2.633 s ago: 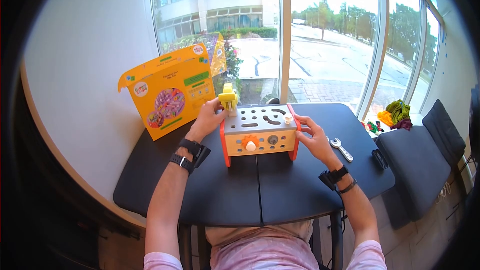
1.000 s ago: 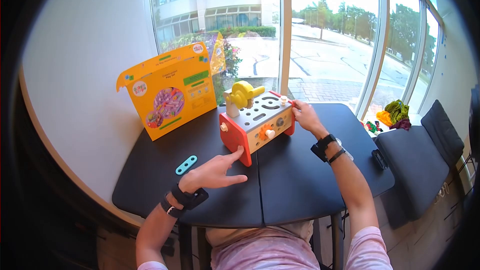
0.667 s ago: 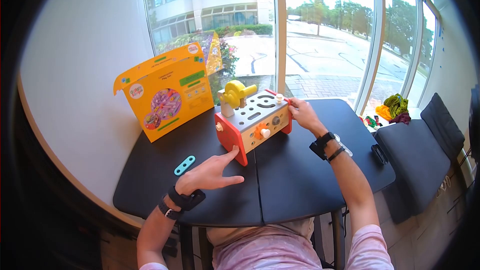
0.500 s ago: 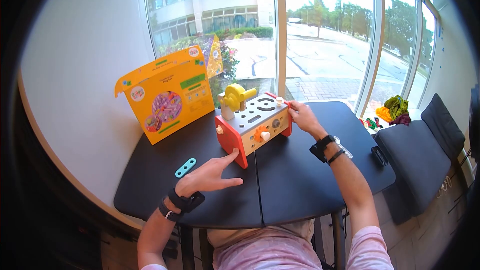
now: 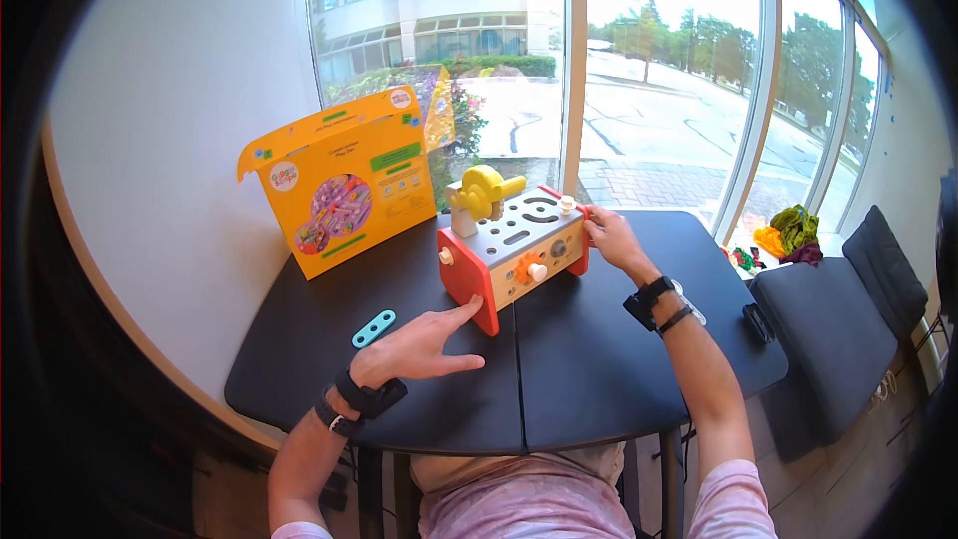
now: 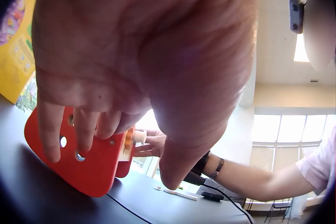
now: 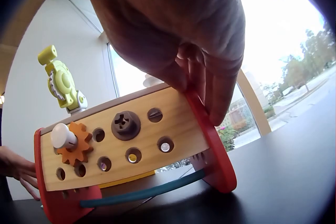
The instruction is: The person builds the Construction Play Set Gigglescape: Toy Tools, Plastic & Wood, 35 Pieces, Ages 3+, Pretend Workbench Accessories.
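A toy workbench [image 7: 149,142] with red end panels and a holed wooden front stands at an angle on the table. My left hand [image 5: 414,344] touches its left red panel [image 5: 461,277] with extended fingers, thumb held away. At the far right corner my right hand [image 5: 612,238] pinches the other red panel [image 7: 212,148], thumb in front and fingers outside. On top sits a yellow toy piece [image 5: 482,190] with a round toothed part, on a pale block. The front carries an orange gear [image 7: 76,144] with a white screw [image 7: 62,136] and a grey screw [image 7: 126,124].
A teal three-hole strip [image 5: 373,328] lies on the black table [image 5: 599,369] left of the workbench. A yellow box [image 5: 389,205] stands behind, at the wall. A pale wrench [image 5: 689,301] is partly hidden by my right wrist. A black object [image 5: 757,322] lies at the right edge.
The workbench has turned, its left end swinging nearer. My left hand has moved from the yellow piece down to the red panel, and the teal strip has come into view. Lately both hands hold still.
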Demonstrator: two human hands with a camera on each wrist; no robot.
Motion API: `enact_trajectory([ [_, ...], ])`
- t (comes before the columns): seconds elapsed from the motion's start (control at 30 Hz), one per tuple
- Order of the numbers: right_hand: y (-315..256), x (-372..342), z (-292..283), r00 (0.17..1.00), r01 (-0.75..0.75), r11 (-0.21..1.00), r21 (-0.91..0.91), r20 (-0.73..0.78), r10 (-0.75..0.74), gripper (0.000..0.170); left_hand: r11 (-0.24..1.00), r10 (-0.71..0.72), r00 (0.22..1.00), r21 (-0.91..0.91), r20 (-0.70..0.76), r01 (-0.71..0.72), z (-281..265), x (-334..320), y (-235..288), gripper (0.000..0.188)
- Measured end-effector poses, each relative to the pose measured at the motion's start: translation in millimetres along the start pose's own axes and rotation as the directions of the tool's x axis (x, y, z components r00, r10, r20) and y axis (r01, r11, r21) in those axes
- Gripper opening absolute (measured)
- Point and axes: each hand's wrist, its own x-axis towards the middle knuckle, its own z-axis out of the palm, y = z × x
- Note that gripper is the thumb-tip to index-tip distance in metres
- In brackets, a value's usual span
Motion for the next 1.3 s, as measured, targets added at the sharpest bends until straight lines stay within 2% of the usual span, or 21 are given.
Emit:
enact_trajectory([
  [0.07, -5, -3, -3, 1.0, 0.005, 0.999, -0.032, 0.03, -0.004, 0.044, 0.994, 0.071, 0.995, 0.092, -0.068, -0.065, 3, -2, -17, 0.1],
  [0.13, -11, -13, -5, 0.998, 0.024, 0.997, -0.072, 0.056, -0.02, 0.057, 0.98, 0.005, 0.996, 0.199, -0.088, 0.012, -1, -10, -31, 0.093],
  [0.17, -16, -18, -8, 0.996, -0.005, 0.999, -0.037, 0.092, 0.009, 0.061, 0.967, -0.028, 0.995, 0.25, -0.1, 0.052, -6, -15, -36, 0.09],
  [0.23, -24, -27, -10, 0.984, -0.072, 0.997, 0.033, 0.167, 0.066, 0.07, 0.934, -0.201, 0.972, 0.275, -0.123, 0.228, -16, -27, -47, 0.079],
  [0.3, -25, -34, -10, 0.992, -0.031, 1.0, 0.001, 0.123, 0.031, 0.075, 0.884, -0.316, 0.932, 0.301, -0.18, 0.358, -20, -45, -70, 0.062],
  [0.33, -23, -37, -12, 0.995, -0.013, 1.0, -0.016, 0.099, 0.014, 0.077, 0.849, -0.385, 0.906, 0.318, -0.177, 0.423, -24, -52, -76, 0.061],
  [0.4, -19, -39, -16, 0.998, 0.046, 0.999, -0.006, 0.045, -0.045, 0.078, 0.763, -0.516, 0.839, 0.353, -0.17, 0.541, -31, -63, -85, 0.058],
  [0.43, -21, -41, -17, 0.998, 0.067, 0.998, -0.011, 0.008, -0.067, 0.078, 0.758, -0.512, 0.836, 0.352, -0.2, 0.549, -31, -68, -93, 0.054],
  [0.53, -33, -46, -20, 0.991, 0.11, 0.994, 0.014, -0.077, -0.108, 0.073, 0.705, -0.613, 0.768, 0.311, -0.185, 0.637, -27, -72, -106, 0.046],
  [0.63, -53, -51, -22, 0.984, 0.126, 0.992, 0.011, -0.13, -0.124, 0.065, 0.703, -0.579, 0.776, 0.329, -0.251, 0.631, -21, -70, -121, 0.037],
  [0.73, -71, -56, -21, 0.975, 0.158, 0.986, 0.051, -0.165, -0.148, 0.054, 0.726, -0.567, 0.79, 0.31, -0.236, 0.614, -26, -65, -118, 0.035],
  [0.83, -86, -61, -22, 0.963, 0.206, 0.974, 0.089, -0.194, -0.186, 0.039, 0.788, -0.498, 0.804, 0.216, -0.325, 0.576, -35, -59, -97, 0.035],
  [0.93, -100, -68, -23, 0.967, 0.228, 0.967, 0.114, -0.141, -0.212, 0.026, 0.891, -0.315, 0.823, 0.152, -0.472, 0.428, -45, -47, -71, 0.033],
  [0.97, -107, -69, -22, 0.968, 0.24, 0.963, 0.12, -0.103, -0.228, 0.023, 0.916, -0.308, 0.82, 0.083, -0.482, 0.393, -53, -41, -53, 0.029],
  [1.0, -114, -71, -20, 0.967, 0.252, 0.959, 0.126, -0.066, -0.246, 0.02, 0.948, -0.242, 0.829, 0.06, -0.505, 0.313, -57, -33, -41, 0.028],
  [1.1, -136, -78, -10, 0.958, 0.266, 0.951, 0.155, 0.065, -0.279, 0.018, 0.995, -0.069, 0.828, 0.027, -0.556, 0.101, -65, -8, -13, 0.025],
  [1.23, -159, -77, 11, 0.833, 0.541, 0.839, 0.05, 0.104, -0.543, 0.022, 0.996, 0.091, 0.839, 0.042, -0.537, -0.082, -64, 33, 4, 0.025],
  [1.27, -161, -76, 16, 0.828, 0.542, 0.838, 0.06, 0.133, -0.545, 0.023, 0.991, 0.132, 0.84, 0.044, -0.527, -0.128, -62, 43, 3, 0.026],
  [1.3, -160, -72, 22, 0.821, 0.544, 0.836, 0.068, 0.159, -0.548, 0.024, 0.992, 0.122, 0.856, 0.05, -0.502, -0.111, -63, 51, 4, 0.027],
])
